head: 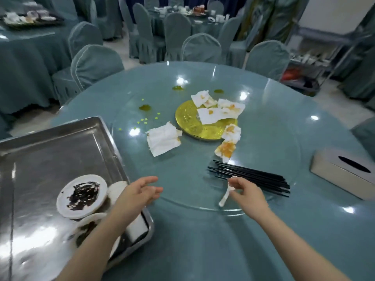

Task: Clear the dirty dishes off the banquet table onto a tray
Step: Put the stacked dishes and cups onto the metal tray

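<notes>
Pinching a white spoon [224, 196] beside black chopsticks [251, 180], the right hand [246, 192] works the counter [203, 240]; left hand [135, 194] spread, apparently empty, over the tray [40, 147].

left hand [138, 192] open, fingers relaxed, right hand [246, 190] pinching, both arms outstretched

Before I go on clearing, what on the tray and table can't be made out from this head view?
- Dishes at the tray's near corner: the left forearm covers them; count unclear.
- Tray's left and near sides: cut off by the frame edge.
- Spoon: its top is hidden in the right hand's grip.
- Gold plate: napkins cover part.
- Far tables' dishes: too small and blurred.
</notes>
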### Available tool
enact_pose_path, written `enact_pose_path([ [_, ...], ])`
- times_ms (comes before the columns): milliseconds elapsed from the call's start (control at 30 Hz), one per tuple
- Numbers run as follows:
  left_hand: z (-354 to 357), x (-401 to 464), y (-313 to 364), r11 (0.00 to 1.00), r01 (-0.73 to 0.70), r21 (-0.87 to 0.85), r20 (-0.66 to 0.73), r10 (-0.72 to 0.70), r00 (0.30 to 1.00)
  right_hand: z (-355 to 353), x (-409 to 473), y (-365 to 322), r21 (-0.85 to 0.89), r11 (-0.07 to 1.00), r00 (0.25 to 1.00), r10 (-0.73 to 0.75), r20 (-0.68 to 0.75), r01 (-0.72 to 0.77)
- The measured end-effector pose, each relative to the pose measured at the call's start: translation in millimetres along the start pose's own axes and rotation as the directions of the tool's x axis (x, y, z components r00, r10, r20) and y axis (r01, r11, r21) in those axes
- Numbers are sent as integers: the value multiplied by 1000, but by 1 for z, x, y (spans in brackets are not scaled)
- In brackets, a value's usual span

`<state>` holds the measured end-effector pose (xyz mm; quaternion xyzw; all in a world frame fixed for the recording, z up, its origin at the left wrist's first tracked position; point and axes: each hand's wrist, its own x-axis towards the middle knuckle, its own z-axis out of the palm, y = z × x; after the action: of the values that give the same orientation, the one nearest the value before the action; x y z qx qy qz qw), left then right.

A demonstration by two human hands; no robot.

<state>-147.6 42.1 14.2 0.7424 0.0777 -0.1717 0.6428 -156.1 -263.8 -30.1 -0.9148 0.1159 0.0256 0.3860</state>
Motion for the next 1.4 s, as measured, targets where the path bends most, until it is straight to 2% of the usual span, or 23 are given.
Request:
enact_pose_path([
  [100, 56, 26, -9, 997, 49, 54, -9, -48, 999, -28, 22, 58, -150, 989, 1000, 13, 16, -11],
  [233, 120, 56, -24, 960, 77, 270, 18, -85, 996, -51, 59, 111, -375, 927, 994, 23, 111, 21],
  [367, 167, 74, -36, 821, 46, 568, 55, -94, 994, -59, 95, 135, -549, 827, 970, 20, 243, 121],
  [467, 197, 83, -40, 708, 30, 706, 79, -121, 990, -56, 112, 139, -588, 784, 955, -22, 297, 201],
  [567, 221, 93, -41, 565, 20, 825, 68, -134, 989, -49, 120, 138, -589, 777, 965, -91, 245, 222],
  [667, 238, 98, -45, 417, -11, 909, 50, -82, 995, -42, 121, 135, -571, 777, 955, -128, 268, 265],
  [767, 245, 98, -51, 274, -43, 961, 47, -8, 999, -38, 121, 132, -538, 806, 952, -100, 288, 247],
  [867, 244, 94, -56, 190, -40, 981, 45, -21, 999, -37, 119, 125, -525, 824, 944, -36, 328, 214],
  [967, 238, 87, -58, 199, -64, 978, 77, -59, 995, -34, 112, 120, -532, 823, 937, 1, 350, 198],
  [1133, 208, 69, -56, 322, -49, 946, 70, -54, 996, -29, 106, 114, -537, 812, 929, -19, 369, 230],
  [1233, 183, 59, -53, 374, -20, 927, 34, -33, 999, -25, 103, 106, -524, 824, 932, -16, 362, 218],
  [1400, 140, 37, -48, 449, 30, 893, -40, 13, 999, -17, 98, 91, -582, 785, 942, -5, 335, 211],
])
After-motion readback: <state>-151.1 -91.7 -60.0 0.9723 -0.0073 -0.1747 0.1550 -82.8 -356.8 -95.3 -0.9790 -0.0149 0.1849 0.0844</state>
